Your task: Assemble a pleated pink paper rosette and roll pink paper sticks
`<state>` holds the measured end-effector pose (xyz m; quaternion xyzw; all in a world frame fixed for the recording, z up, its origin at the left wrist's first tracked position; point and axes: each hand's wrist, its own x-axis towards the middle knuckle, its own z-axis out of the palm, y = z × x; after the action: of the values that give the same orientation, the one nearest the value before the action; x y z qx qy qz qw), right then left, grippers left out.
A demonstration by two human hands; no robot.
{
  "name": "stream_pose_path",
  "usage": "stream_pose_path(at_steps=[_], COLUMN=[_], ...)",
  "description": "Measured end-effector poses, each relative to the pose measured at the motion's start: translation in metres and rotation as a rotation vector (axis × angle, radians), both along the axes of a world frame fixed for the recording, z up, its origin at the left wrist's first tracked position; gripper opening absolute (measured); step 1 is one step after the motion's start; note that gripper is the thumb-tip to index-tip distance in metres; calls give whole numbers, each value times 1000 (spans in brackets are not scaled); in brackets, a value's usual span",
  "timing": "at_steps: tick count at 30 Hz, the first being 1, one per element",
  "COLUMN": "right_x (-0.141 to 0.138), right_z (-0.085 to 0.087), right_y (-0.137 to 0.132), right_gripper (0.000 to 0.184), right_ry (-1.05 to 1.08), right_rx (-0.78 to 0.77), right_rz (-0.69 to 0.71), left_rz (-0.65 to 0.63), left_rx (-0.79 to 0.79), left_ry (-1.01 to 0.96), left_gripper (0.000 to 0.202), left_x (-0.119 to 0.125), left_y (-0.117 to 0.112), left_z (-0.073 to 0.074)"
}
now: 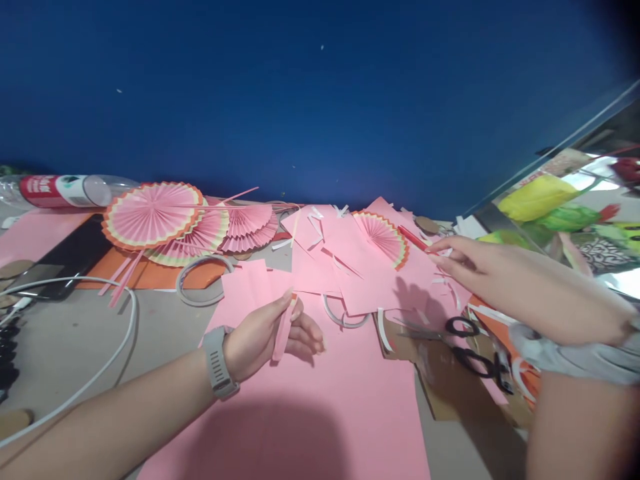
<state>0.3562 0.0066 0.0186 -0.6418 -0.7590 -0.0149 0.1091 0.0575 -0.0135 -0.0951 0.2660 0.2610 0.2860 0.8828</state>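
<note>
My left hand (280, 333), with a grey watch band on its wrist, holds a narrow folded strip of pink paper (283, 333) between thumb and fingers; its top end is orange and yellow. The other fingers are loosely curled over a large pink sheet (360, 400). To the right, my right hand (457, 263) pinches the near end of a red pen (413, 238) above scattered paper. Left of the pen lies a pleated pink half fan (383, 237) with an orange and yellow edge. Black-handled scissors (463, 347) lie below my right hand, partly in shadow.
Round pleated fans (153, 217) overlap at the back left, beside a plastic bottle (65, 191) and a dark phone (65, 257). A white cable (133, 313) loops at left. Grey tape rings (183, 293), white paper scraps and cardboard (440, 387) lie about. A blue partition (300, 100) stands behind.
</note>
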Motion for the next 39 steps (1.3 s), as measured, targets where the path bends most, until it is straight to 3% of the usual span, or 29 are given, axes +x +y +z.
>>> stream_pose_path(at_steps=[3,8,11,19,27,35,39], right_x=[-3,-11,-11,-10,0,-8,-1], right_z=[-19,-79,-97,-83,-84,-80,-87], right_y=[17,47,54,50,48,46,49], right_gripper=[27,31,34,25,67,72,57], right_ry=[-196,-272,-272,-258,-215,-202,-156], right_rx=[-223,-83,-47,-66,-175,-255,-242], right_rz=[-135,-155,-172,-147,-140,-115,4], left_rz=[24,19,-11,-15,-32,-37,-42], left_rx=[11,21,18,27,29,16,16], left_ry=[-9,14,30,5,-11,-26,-28], left_gripper=[37,36,40,39,40,41,44], left_x=[0,0,1,2,3,3,2], left_y=[0,0,0,0,1,1,1], left_z=[-3,-4,-2,-3,-3,-3,-4])
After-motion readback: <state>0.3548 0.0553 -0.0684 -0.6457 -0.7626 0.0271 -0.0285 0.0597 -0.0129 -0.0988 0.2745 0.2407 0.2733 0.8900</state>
